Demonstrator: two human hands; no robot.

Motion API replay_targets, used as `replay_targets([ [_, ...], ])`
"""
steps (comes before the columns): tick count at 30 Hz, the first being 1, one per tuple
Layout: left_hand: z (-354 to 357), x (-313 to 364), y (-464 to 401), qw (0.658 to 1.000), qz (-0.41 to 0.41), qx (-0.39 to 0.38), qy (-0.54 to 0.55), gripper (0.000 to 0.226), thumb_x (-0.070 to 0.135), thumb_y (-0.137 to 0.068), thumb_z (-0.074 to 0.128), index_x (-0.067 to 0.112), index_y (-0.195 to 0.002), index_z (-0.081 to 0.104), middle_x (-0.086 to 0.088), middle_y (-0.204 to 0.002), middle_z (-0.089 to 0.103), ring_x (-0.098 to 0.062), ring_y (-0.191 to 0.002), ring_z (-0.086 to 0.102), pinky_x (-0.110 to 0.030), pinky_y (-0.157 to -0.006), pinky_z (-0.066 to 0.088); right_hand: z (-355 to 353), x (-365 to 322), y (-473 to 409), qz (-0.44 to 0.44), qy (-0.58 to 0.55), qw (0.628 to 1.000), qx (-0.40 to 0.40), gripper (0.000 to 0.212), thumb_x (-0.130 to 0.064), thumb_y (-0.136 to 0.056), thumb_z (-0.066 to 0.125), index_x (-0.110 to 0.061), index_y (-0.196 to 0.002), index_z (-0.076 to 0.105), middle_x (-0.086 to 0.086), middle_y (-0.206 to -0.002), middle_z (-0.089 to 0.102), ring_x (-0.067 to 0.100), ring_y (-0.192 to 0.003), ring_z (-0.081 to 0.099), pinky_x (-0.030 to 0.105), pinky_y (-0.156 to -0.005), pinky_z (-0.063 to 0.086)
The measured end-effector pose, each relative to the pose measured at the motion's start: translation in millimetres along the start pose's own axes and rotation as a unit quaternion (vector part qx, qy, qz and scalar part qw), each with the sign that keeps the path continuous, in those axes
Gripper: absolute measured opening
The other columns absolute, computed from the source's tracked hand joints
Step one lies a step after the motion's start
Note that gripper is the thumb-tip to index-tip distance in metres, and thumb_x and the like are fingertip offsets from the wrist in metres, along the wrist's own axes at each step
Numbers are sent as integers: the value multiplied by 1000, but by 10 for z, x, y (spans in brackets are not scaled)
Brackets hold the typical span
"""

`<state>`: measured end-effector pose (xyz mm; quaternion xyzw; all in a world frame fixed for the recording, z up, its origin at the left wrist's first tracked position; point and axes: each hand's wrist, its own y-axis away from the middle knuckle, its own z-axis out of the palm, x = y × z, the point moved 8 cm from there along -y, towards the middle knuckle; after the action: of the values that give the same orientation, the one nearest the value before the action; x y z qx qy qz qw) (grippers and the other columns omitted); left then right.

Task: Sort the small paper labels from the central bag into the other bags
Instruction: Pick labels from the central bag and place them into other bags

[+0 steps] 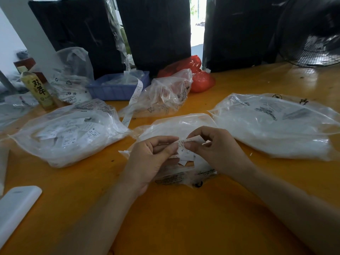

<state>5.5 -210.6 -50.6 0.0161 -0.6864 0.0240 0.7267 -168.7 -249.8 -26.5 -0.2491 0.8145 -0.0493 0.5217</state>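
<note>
Small paper label (185,142) pinched betw. both hands, just above the central bag (176,126) at table (184,218) centre. Left hand (152,157) curls fingers round a few loose labels and pinches the top one's left end; right hand (211,148) pinches its right end w/ thumb and forefinger. Label looks very light, thin, floppy, prob. tears or creases easily; best taken by an edge w/ fingertips, one at a time since they cling together. Print on it too small to read. Left bag (70,135) holds many white labels, right bag (276,126) looks full of white stuff, contents unclear. Bags carry black print, illegible. Behind: blue tray (117,89), label strip (136,96), red bag (198,74), bottle (36,89) marked "双", 2nd char unclear.
</note>
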Motion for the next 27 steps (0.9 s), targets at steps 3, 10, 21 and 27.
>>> replay_targets([
  [3,-11,28,12,999,21,9,-41,22,30,-79,79,27,-100,83,-5,-98,83,-19,-93,80,-24,-71,64,5,-9,18,-3,-3,1000,0,14,-41,-91,71,-33,-103,71,-17,-87,73,4,-78,70,24,-67,59],
  [10,-60,62,2,996,42,31,-77,14,20,-96,73,23,-107,80,2,-98,83,-10,-99,79,-18,-76,61,-144,-34,14,-9,-39,996,83,6,-30,-96,69,-34,-95,72,-20,-84,73,1,-77,71,10,-65,50],
  [21,-44,7,-29,1000,14,10,8,21,16,-93,73,15,-113,78,-6,-107,82,-21,-102,79,-21,-82,61,-215,-71,28,-29,-32,992,118,7,-29,-93,73,-36,-94,71,-16,-82,72,10,-74,69,23,-62,56],
  [27,-38,-6,-37,1000,13,2,27,32,28,-83,78,15,-112,79,-8,-109,82,-24,-105,79,-26,-87,62,-205,-95,32,-35,-79,989,120,8,-27,-90,76,-29,-94,69,-14,-86,76,5,-74,74,17,-68,57],
])
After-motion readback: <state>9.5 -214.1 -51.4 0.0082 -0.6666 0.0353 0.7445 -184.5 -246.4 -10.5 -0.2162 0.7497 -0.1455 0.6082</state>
